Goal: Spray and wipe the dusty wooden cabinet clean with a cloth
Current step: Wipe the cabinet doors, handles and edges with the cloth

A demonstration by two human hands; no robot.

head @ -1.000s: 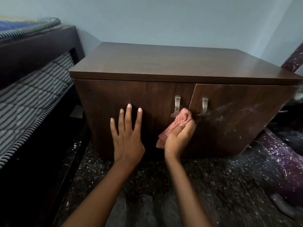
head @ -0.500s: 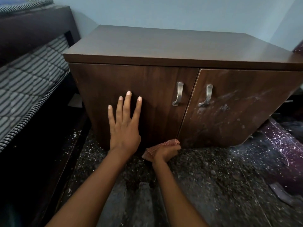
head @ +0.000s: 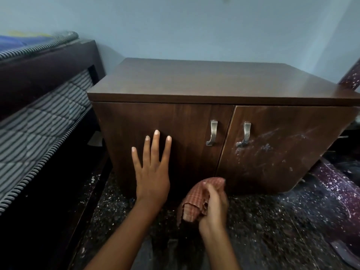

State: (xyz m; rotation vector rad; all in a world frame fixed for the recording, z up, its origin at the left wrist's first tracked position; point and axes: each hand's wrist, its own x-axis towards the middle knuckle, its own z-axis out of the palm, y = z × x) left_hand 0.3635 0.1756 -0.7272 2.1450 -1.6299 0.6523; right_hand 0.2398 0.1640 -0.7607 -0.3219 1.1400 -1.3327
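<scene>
From the head camera, the only view: the right hand has come off the foot of the cabinet and drawn back a little toward the body, fingers closed around a bunched red checked cloth. A second ago that cloth was pressed up by the two handles at the seam between the doors; half a second ago it was down at the bottom corner of the left door. So one downward stroke along the seam looks finished, and the cloth is now clear of the wood, hanging just in front of the base and above the speckled floor.

The left hand has not shifted: it lies flat on the left door with fingers spread wide, holding nothing, probably bracing the door shut.

For the task, the left door now reads dark and even, while the right door carries pale smears and specks around its handle and across the panel (that dust is plainly untouched). The top looks fairly clean, though glare makes it hard to judge. No spray bottle is in sight. The likely next job is the right door, which probably needs wetting first.
</scene>
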